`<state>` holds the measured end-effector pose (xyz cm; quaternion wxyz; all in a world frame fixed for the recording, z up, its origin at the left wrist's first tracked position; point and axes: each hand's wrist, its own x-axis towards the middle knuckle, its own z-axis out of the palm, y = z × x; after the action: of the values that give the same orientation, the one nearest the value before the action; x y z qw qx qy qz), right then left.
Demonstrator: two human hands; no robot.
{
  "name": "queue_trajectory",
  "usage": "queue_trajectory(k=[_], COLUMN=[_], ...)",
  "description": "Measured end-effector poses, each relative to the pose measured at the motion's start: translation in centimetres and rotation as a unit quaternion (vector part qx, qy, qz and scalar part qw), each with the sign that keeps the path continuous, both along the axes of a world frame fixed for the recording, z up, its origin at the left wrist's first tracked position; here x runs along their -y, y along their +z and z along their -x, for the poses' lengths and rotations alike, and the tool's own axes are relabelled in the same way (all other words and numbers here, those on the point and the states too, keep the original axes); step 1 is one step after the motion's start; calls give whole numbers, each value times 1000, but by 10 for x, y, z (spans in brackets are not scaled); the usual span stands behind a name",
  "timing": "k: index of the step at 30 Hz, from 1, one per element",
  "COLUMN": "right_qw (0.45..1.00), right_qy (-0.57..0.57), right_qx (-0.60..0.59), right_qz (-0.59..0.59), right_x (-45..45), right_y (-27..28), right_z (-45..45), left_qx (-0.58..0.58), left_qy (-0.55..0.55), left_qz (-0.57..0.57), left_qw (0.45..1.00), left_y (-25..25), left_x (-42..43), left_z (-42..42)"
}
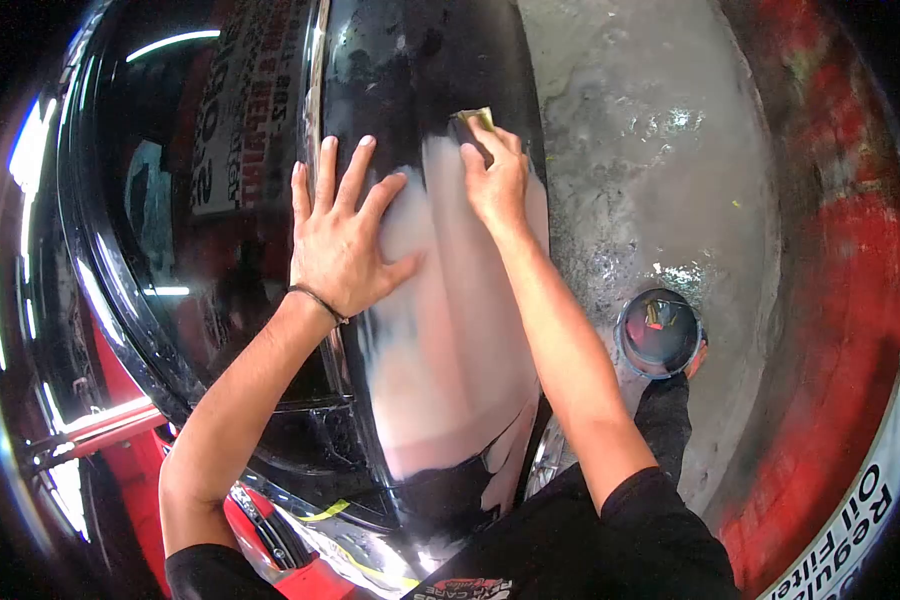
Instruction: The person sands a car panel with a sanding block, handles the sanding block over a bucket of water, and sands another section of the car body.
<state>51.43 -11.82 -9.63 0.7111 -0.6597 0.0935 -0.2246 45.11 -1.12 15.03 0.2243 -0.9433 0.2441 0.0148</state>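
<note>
A dark car body panel (445,300) runs away from me, with a pale, dull, wet-looking patch over much of it. My left hand (345,240) lies flat on this panel beside the window trim, fingers spread, holding nothing. My right hand (495,180) is closed on a folded piece of sandpaper (482,118), dark with a yellowish edge, pressed on the panel at the far end of the pale patch. The fingers cover part of the sandpaper.
A round bucket (660,335) of dark liquid, with small pieces inside, stands on the wet concrete floor (650,180) at right, beside a foot. The dark car window (210,200) lies left. A red wall (860,300) and a lettered sign (860,510) curve along the right.
</note>
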Motion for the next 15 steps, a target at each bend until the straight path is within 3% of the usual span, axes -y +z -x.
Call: queue_trajectory(k=[2,7,10,12,13,15], right_qw=[1000,997,996,975,990,971], right_qy=[-3,25,53,52,14,36], right_qx=[7,-64,-68,-87,-76,-195], right_qz=[-18,-21,2,-196,-117,-137], right_x=[-3,-26,-15,-7,-6,-12], right_y=[-7,10,-23,-66,-102,-176], right_z=[12,175,148,78,43,-3], left_qx=[-2,-8,-20,-31,-32,-34], left_qy=[0,1,0,19,21,20], left_qz=[5,8,-5,-26,-31,-35], left_qw=[1000,1000,1000,999,999,999], left_y=[0,2,3,3,4,3], left_x=[1,3,4,9,8,7], left_z=[0,0,-1,-3,-2,-2])
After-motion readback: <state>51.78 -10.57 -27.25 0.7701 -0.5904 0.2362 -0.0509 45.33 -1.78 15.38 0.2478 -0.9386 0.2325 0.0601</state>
